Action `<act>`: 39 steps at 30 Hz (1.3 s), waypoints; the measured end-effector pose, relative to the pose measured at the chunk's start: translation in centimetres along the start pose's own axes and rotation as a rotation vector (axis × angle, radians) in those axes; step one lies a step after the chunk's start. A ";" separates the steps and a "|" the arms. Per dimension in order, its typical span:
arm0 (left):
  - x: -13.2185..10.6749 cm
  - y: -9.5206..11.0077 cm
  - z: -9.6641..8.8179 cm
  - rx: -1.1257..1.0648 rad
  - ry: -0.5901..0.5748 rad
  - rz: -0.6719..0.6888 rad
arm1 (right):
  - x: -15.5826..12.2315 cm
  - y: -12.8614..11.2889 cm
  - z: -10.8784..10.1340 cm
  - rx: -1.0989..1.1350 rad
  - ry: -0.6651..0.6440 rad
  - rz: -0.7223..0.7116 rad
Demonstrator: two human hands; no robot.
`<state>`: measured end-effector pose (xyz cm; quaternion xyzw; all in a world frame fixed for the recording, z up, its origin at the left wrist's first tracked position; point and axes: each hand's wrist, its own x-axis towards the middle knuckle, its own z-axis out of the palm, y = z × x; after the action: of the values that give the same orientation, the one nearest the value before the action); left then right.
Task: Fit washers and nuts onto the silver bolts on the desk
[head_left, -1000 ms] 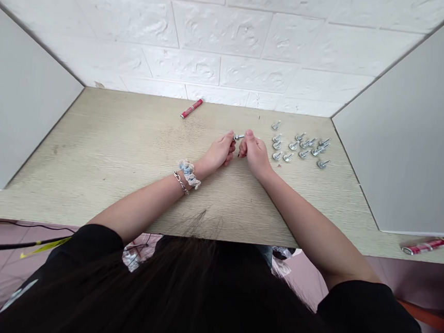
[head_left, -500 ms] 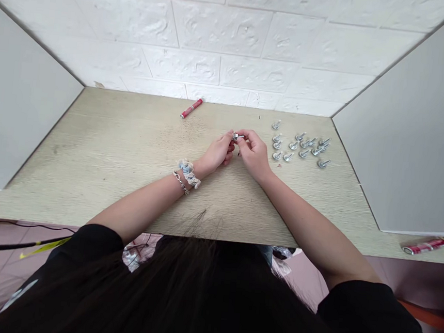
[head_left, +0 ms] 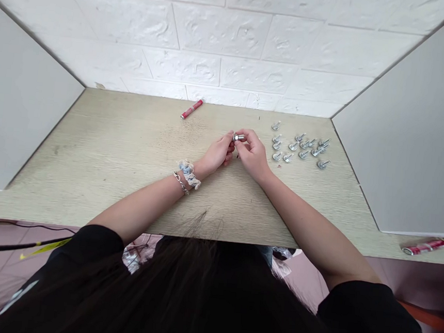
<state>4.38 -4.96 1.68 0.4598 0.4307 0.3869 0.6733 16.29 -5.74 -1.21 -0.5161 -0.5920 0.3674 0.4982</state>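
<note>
Between my two hands, above the middle of the table, is a shiny metal bolt (head_left: 238, 137) with a hex part and a round flange at its left end. My left hand (head_left: 218, 153) is closed, its thumb and fingers pinching the flange end. The fingers of my right hand (head_left: 252, 153) close round the shank from the other side. Fingertips cover part of the bolt. Several similar metal bolts with washers (head_left: 293, 146) lie loose on the table, right of my right hand.
A red tube (head_left: 191, 109) lies near the white brick wall (head_left: 241, 75). Another red tube (head_left: 425, 247) rests at the table's front right edge. Grey panels stand on the left (head_left: 21, 102) and right (head_left: 411, 136) of the wooden table (head_left: 130, 148).
My right fingers have shifted slightly on the bolt, so more of its hex part and shank shows. My left hand stays almost in place.
</note>
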 end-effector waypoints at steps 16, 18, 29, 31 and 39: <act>-0.4 0.4 0.1 0.018 -0.002 -0.021 | -0.2 -0.9 -0.2 -0.096 0.046 0.002; -0.2 0.3 0.0 0.014 -0.011 -0.017 | -0.3 -0.9 -0.2 -0.081 0.044 0.003; 0.2 -0.1 -0.2 0.004 -0.009 0.004 | -0.6 -0.7 0.1 -0.086 -0.015 -0.066; 0.3 -0.1 -0.2 -0.004 -0.012 -0.001 | -0.5 -0.6 0.1 -0.090 -0.017 -0.073; 0.1 0.2 -0.1 0.003 0.001 -0.033 | -0.3 -0.7 -0.3 -0.131 -0.005 -0.038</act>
<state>4.24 -4.80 1.78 0.4534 0.4389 0.3753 0.6789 16.40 -6.19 -0.54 -0.5356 -0.6256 0.3195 0.4687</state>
